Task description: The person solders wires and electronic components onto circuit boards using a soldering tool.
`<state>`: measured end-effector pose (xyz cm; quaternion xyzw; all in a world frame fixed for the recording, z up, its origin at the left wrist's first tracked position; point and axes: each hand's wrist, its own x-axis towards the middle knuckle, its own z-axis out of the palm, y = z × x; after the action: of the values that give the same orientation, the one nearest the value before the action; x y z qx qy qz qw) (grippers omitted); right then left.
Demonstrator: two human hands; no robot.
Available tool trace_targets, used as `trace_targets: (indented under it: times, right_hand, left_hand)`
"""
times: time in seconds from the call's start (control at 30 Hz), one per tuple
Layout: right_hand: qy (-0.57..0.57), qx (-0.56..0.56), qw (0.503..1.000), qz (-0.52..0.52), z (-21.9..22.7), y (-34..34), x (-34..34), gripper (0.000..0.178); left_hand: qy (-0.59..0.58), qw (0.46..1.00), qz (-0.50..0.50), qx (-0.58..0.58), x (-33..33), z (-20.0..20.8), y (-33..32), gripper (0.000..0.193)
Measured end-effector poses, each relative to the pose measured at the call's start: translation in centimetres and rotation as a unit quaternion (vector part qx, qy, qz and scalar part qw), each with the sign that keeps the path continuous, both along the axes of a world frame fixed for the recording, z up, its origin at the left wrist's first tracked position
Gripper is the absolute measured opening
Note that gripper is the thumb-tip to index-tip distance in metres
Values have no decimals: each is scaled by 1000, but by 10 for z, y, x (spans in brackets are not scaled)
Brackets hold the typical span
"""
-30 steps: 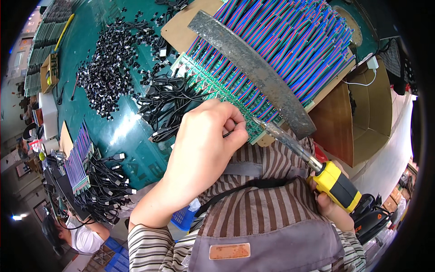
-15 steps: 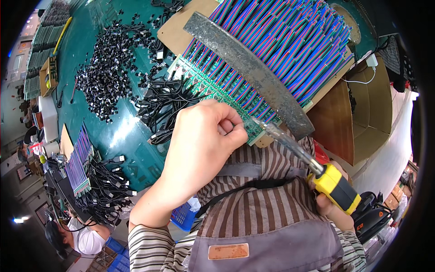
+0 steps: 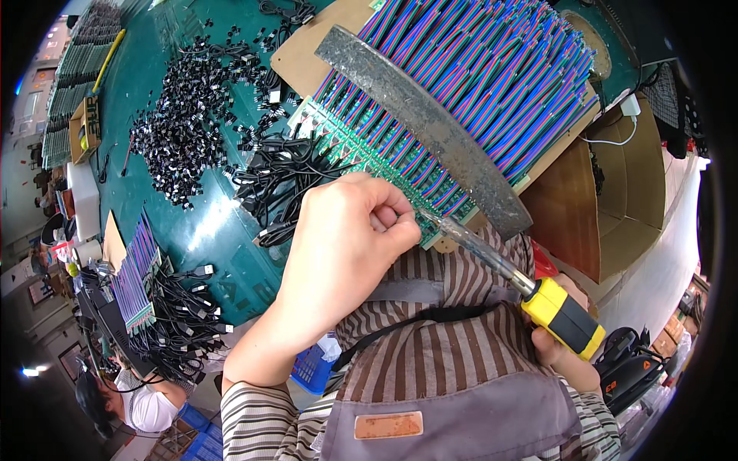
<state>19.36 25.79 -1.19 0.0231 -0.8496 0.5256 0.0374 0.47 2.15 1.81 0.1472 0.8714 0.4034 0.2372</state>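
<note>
My left hand [image 3: 346, 242] is closed in a pinch at the near edge of a row of green circuit boards [image 3: 384, 167]. Whatever its fingertips hold is hidden. My right hand [image 3: 555, 355] grips the yellow and black handle of a soldering iron [image 3: 492, 260]. The iron's tip is at the boards' edge, close beside my left fingertips. Red, blue and green wires [image 3: 507, 69] run back from the boards in a dense layer. A heavy grey metal bar [image 3: 430, 127] lies across boards and wires. Black cables [image 3: 280, 180] bunch up left of my left hand.
A large heap of small black connectors [image 3: 181, 123] covers the green table's [image 3: 219, 257] left half. Wired boards with black USB cables [image 3: 173, 307] sit at the left edge. An open cardboard box [image 3: 630, 184] stands at right. Another person [image 3: 146, 403] is at lower left.
The soldering iron has shifted slightly left, bringing its tip nearer my left fingertips. My left hand has stayed almost where it was, still pinching.
</note>
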Motion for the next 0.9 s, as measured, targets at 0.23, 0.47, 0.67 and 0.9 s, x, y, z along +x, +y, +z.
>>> trace_targets:
  times: [0.23,0.47,0.67,0.9]
  right_hand:
    - [6,-31,999,-27,-11,3,11,30]
    - [-51,-227,963,-139,-20,7,30,49]
    - [156,-195,934,-255,-2,25,-16,65]
    - [88,4,927,-364,-16,95,-71,23]
  left_hand:
    - [-8,1000,5,0,-1,-1,0,8]
    - [1,1000,3,10,-3,1,3,8]
    - [-22,999,26,1,0,5,3,8]
    - [-46,998,45,-12,2,7,6,8]
